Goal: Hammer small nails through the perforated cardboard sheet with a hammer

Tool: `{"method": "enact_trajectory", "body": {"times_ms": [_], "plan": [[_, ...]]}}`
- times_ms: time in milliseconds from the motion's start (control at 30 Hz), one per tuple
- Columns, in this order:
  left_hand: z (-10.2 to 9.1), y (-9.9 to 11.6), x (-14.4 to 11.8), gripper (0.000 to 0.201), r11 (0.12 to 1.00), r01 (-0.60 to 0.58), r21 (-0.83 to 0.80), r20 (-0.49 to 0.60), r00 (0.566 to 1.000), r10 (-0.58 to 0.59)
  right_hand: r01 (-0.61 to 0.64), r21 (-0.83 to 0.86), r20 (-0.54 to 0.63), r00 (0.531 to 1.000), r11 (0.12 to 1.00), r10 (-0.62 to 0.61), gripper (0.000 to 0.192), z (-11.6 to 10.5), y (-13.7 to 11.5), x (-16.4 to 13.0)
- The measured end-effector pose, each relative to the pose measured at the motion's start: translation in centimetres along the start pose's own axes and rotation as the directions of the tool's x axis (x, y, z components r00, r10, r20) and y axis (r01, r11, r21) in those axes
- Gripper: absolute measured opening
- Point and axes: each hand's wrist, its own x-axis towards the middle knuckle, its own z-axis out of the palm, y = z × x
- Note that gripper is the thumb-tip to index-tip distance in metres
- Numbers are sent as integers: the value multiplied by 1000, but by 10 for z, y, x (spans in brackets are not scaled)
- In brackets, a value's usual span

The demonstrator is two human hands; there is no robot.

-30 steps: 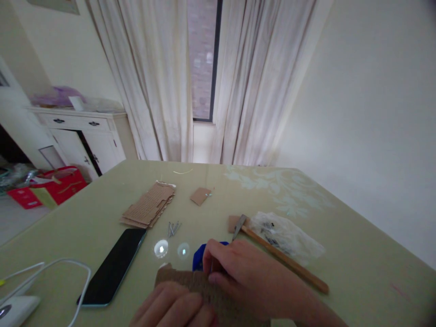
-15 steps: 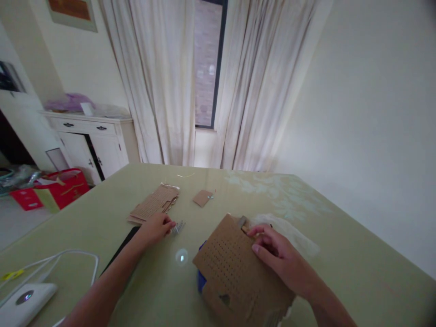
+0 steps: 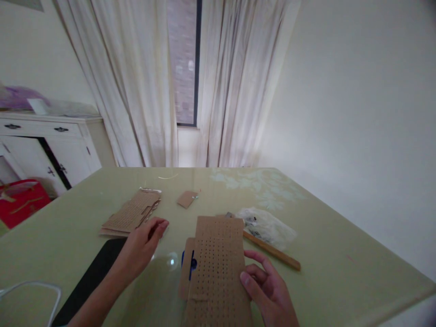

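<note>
My right hand [image 3: 269,286] grips the right edge of a brown cardboard sheet [image 3: 220,268] punched with rows of small holes, thumb on its face. Behind its left side shows another cardboard piece [image 3: 185,272] with a slot and something blue [image 3: 194,264]. My left hand [image 3: 145,243] hovers left of the sheet, its fingertips pinched together. Small shiny metal bits [image 3: 165,232] show partly behind those fingertips; whether any are held is hidden. Beside my right hand lies a wooden handle [image 3: 272,250], and grey metal [image 3: 229,214] shows at the sheet's far edge.
A stack of punched cardboard [image 3: 134,211] lies at the left, near a small cardboard square [image 3: 187,199]. A clear plastic bag [image 3: 267,227] with small dark parts rests past the wooden handle. A black flat object [image 3: 91,277] and white cable [image 3: 34,284] occupy the near left.
The punched sheet has turned more upright, and my right hand has slid down its right edge. The wooden handle and bag show more fully. My left hand's fingers have closed in; the view has swung right.
</note>
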Motion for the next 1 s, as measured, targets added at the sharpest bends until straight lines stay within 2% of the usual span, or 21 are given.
{"method": "enact_trajectory", "body": {"times_ms": [33, 67, 100, 167, 267, 400, 533, 633, 733, 767, 833, 867, 933, 1000], "plan": [[5, 9, -17, 62, 996, -27, -85, 25, 999, 29, 9, 13, -8, 1000, 1000, -9, 57, 5, 1, 0], [10, 17, -34, 68, 954, -23, -298, 50, 998, 40, 17, 23, -8, 1000, 1000, -17, 55, 10, 2, 0], [15, 25, -49, 68, 885, 8, -466, 79, 996, 32, 22, 31, 3, 1000, 999, -22, 53, 15, 2, 0], [22, 38, -73, 54, 767, 100, -634, 163, 987, 6, 18, 44, 49, 999, 999, -20, 52, 27, 2, 2], [20, 47, -87, 53, 669, 193, -718, 189, 979, -81, -12, 67, 141, 990, 998, 2, 57, 42, 2, 3], [12, 47, -91, 56, 588, 225, -777, 133, 972, -195, -41, 83, 219, 975, 996, 22, 62, 49, 6, -2], [22, 43, -106, 58, 436, 269, -859, 153, 947, -283, -67, -10, 219, 973, 998, 67, 59, 36, 7, -3], [39, 39, -120, 58, 377, 315, -871, 208, 932, -297, -56, -104, 190, 979, 993, 76, 59, 21, 6, 1], [52, 27, -131, 60, 421, 290, -859, 182, 943, -278, -22, -137, 113, 993, 990, 37, 58, 8, 4, 4], [54, 20, -133, 61, 475, 258, -841, 144, 954, -263, -3, -148, 79, 997, 989, 15, 56, 3, 3, 5], [50, 1, -133, 61, 652, 168, -739, 37, 977, -211, 40, -203, 37, 999, 978, -33, 52, -7, 0, 7], [46, -11, -132, 57, 762, 116, -637, -14, 987, -163, 66, -249, 36, 998, 966, -59, 51, -13, -3, 10], [35, -36, -125, 46, 946, -2, -325, -148, 988, -49, 128, -371, 74, 991, 920, -109, 49, -22, -13, 20], [26, -60, -115, 45, 997, -77, -12, -254, 965, 71, 207, -494, 127, 978, 845, -166, 41, -24, -25, 37]]}}
